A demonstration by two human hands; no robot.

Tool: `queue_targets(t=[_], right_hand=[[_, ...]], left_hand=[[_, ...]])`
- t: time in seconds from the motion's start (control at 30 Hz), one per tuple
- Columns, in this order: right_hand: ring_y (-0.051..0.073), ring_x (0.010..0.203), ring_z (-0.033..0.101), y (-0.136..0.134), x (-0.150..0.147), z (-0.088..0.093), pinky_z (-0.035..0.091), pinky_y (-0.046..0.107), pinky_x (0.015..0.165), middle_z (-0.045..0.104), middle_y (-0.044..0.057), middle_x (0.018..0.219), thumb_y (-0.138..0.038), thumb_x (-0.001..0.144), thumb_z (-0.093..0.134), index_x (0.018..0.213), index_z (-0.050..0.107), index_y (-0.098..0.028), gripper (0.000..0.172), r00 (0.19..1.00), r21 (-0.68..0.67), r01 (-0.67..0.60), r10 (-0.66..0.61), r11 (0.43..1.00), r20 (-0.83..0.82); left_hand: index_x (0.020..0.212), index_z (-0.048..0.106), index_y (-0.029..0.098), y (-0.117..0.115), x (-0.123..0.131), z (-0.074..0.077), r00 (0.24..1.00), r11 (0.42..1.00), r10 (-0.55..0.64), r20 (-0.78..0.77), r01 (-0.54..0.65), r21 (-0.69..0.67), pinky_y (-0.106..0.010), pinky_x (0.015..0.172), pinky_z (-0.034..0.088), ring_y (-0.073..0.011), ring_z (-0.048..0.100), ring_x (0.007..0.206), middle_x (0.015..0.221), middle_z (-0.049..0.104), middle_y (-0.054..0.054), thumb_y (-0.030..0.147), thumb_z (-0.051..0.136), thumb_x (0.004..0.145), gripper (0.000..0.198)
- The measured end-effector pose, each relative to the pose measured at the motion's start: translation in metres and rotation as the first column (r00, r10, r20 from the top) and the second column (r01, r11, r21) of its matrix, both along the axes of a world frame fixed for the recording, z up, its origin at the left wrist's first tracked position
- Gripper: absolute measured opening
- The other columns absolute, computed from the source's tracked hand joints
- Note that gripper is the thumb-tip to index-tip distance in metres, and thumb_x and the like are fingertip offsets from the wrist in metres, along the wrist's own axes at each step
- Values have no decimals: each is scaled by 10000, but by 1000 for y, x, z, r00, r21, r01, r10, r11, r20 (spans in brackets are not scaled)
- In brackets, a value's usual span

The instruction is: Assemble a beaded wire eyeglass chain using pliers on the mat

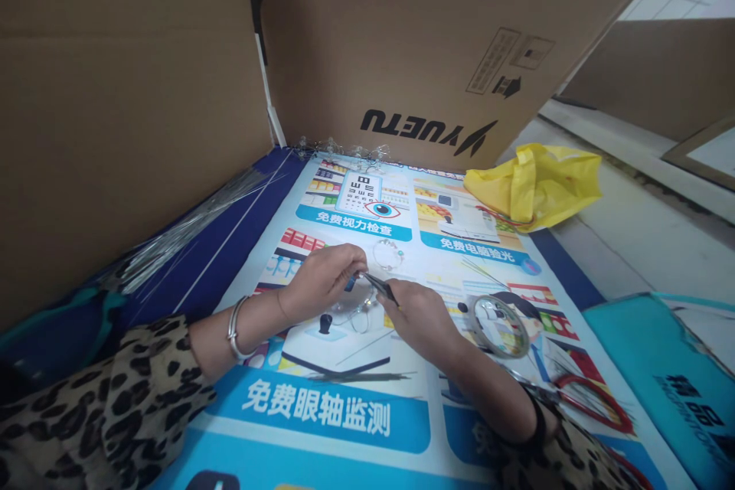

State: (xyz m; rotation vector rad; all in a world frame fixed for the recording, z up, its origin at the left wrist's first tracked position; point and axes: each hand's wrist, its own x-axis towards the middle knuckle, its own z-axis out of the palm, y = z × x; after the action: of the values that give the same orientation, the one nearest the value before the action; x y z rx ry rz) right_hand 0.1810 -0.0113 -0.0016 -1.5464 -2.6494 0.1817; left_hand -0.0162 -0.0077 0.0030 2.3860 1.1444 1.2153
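My left hand [325, 277] is closed in a pinch on a thin wire piece that I cannot name, just above a printed poster [344, 413] on the floor. My right hand [422, 318] grips small dark pliers [379, 287], whose tips meet the left fingertips. A finished beaded wire ring [387, 254] lies on the poster just beyond the hands. A silver bangle [236, 329] sits on my left wrist. Both sleeves are leopard print.
A bundle of thin silver wires [189, 226] lies left, along a cardboard wall [115, 130]. A roll of clear tape [499, 325] and red-handled scissors [591, 402] rest at right. A yellow plastic bag [537, 184] lies beyond. Clear beads [338, 147] line the box base.
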Motion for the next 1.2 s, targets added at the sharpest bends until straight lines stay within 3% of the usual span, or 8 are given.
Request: queue_targets(t=[0.37, 0.7, 1.03, 1.2], right_hand=[[172, 758, 596, 1, 0, -1, 345, 249, 632, 662, 51, 848, -320, 886, 381, 896, 583, -188, 241, 999, -11, -2, 2, 1000, -49], [157, 767, 573, 6, 5, 4, 382, 245, 667, 639, 30, 836, -354, 872, 406, 921, 586, -191, 249, 962, -157, -12, -31, 988, -272], [165, 860, 546, 5, 5, 2, 402, 276, 769, 619, 56, 906, -316, 865, 440, 961, 604, -188, 229, 954, -91, -98, 68, 991, -294], [162, 898, 536, 5, 5, -1, 402, 290, 812, 621, 48, 923, -317, 870, 460, 1043, 587, -209, 239, 929, 19, -106, 106, 994, -354]], left_hand=[[817, 488, 183, 0, 1, 2, 1000, 994, -6, 25, 9, -111, -253, 631, 425, -126, 551, 672, 740, 594, -13, 246, 326, 918, 201], [835, 542, 161, 9, -2, 8, 938, 957, -68, 339, 157, -245, -252, 704, 435, -114, 548, 747, 785, 572, -23, 210, 375, 910, 190], [802, 573, 156, 15, -9, 9, 900, 889, -107, 423, 277, -365, -257, 747, 424, -117, 553, 764, 782, 594, -22, 283, 418, 904, 224], [807, 533, 159, 16, -10, 4, 801, 781, -91, 592, 426, -457, -264, 729, 428, -116, 561, 740, 758, 602, -14, 309, 456, 890, 188]])
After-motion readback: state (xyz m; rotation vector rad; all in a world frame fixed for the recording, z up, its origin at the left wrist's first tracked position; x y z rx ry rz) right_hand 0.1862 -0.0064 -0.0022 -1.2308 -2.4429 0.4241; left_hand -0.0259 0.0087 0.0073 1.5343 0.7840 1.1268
